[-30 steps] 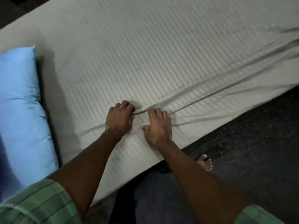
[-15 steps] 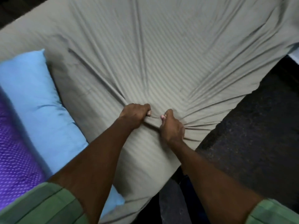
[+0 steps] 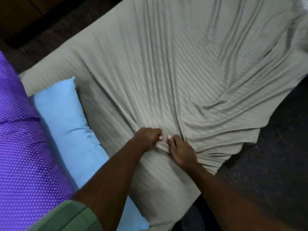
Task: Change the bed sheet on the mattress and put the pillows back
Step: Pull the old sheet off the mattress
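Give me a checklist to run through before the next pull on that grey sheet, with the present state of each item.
1. Left hand grips the grey striped bed sheet: ok, fingers curled into a bunch of cloth.
2. Right hand grips the sheet: ok, it pinches the same bunch.
3. Sheet free of the light blue pillow: ok, the pillow lies beside it, not on it.
4. Purple dotted pillow off the sheet: ok, it lies beyond the blue one.
5. Right edge loose: ok, it hangs over the dark floor.
6. Far corners untucked: cannot tell, out of view.
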### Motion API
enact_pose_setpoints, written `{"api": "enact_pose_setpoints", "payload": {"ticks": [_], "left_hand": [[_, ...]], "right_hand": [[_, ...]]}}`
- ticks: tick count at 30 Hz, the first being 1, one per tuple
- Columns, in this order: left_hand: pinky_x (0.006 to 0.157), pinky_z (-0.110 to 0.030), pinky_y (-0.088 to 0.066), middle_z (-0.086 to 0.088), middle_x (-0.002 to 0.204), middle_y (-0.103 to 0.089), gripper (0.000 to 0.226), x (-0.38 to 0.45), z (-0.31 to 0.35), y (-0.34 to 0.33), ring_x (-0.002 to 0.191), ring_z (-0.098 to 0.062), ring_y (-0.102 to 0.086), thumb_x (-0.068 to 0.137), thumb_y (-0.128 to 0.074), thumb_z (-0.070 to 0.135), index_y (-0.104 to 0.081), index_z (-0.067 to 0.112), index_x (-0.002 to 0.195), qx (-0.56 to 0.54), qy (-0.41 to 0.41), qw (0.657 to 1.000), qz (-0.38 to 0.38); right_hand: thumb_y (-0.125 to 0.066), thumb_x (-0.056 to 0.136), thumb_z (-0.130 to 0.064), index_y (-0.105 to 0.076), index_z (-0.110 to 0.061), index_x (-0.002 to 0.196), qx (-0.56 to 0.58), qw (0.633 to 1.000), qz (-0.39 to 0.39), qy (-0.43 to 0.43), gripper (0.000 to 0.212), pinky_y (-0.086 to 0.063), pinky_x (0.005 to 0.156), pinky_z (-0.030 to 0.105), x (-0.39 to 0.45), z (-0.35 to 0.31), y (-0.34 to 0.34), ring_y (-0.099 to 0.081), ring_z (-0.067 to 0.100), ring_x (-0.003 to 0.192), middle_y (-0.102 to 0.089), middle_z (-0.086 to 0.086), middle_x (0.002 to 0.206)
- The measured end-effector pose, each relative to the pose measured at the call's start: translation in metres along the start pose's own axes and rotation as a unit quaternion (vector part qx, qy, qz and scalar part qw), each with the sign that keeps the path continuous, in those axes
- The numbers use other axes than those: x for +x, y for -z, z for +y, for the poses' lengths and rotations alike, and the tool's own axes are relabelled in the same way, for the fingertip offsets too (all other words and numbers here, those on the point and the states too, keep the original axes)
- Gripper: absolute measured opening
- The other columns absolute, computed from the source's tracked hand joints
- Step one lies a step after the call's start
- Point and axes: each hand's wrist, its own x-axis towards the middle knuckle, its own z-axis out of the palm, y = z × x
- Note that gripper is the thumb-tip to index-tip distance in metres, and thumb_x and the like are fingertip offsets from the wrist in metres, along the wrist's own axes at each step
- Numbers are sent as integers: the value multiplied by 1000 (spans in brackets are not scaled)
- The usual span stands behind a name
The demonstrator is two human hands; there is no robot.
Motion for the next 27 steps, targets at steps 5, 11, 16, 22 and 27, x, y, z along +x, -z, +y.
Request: {"api": "enact_pose_setpoints", "payload": {"ticks": [5,11,16,22,27], "left_hand": [[92,-38,-36,-2,123,-58,57,-9,-63,2,111,-23,-55,85,-54,62,-58,22,126,152,-121,965,174],[101,-40,-35,-9,131,-59,46,-5,-117,46,121,-31,-56,79,-70,35,-62,21,122,258,-21,942,215],[98,-41,-41,-6,115,-67,36,-3,-126,70,114,-30,-60,93,-41,23,-73,22,109,260,-60,942,206],[84,-42,-45,-12,98,-74,24,-13,-131,63,95,-36,-67,99,-48,28,-70,19,100,114,30,953,279],[89,-46,-41,-16,86,-74,51,0,-106,44,82,-39,-69,84,-30,36,-74,13,95,105,82,950,281]], "right_hand": [[-49,82,-75,-54,-24,110,-117,977,68,163,58,-45,89,45,19,-33,-19,-53,25,104,-57,0,109],[-53,98,-32,-62,-19,102,-118,984,8,136,17,-44,90,40,59,-108,-38,-58,33,110,-67,10,112],[-47,105,-34,-63,-19,84,-61,978,-137,144,29,-35,74,31,65,-120,-41,-62,35,103,-70,17,109],[-43,101,-46,-59,-17,92,12,995,-32,94,34,-49,86,41,85,-130,-31,-61,30,100,-68,9,104],[-55,99,-45,-56,-19,89,53,979,107,168,28,-46,88,41,116,-187,-19,-58,27,99,-61,4,96]]}}
